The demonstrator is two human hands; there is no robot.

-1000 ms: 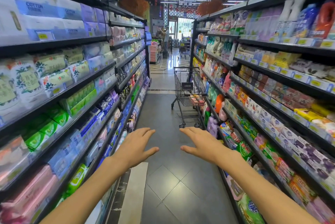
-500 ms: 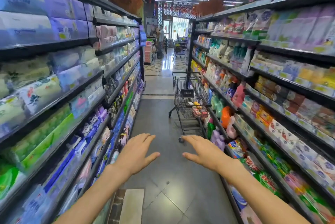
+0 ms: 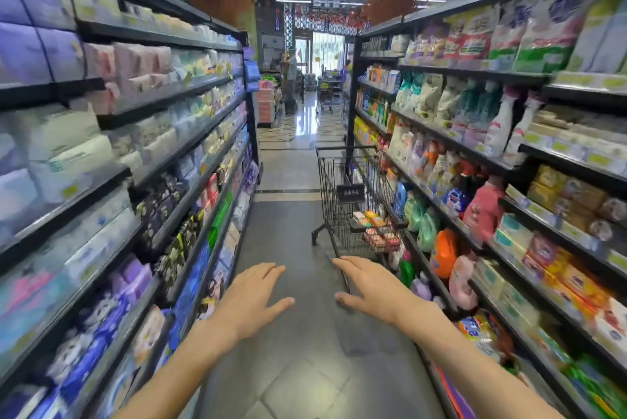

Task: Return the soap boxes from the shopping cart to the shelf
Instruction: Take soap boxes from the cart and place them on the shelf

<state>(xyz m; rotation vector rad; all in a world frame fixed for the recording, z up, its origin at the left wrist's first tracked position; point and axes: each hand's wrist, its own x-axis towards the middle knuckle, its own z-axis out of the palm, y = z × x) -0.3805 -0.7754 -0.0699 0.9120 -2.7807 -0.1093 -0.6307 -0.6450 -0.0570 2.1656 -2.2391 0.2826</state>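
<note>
both hands, left (image 3: 252, 296) and right (image 3: 368, 289), released, palms down, holding nothing. soap boxes (image 3: 373, 227) lie in shopping cart (image 3: 342, 201) ahead, beside right shelf (image 3: 509, 201). floor (image 3: 288, 235) between is bare tile.

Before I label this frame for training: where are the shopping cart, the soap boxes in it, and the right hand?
shopping cart (image 3: 346, 149): head view, top rail.
soap boxes (image 3: 380, 238): head view, pink boxes in basket.
right hand (image 3: 368, 289): head view, back of hand.

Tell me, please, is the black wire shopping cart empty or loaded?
Loaded: the black wire shopping cart holds pink and orange boxes on its basket floor.
</note>
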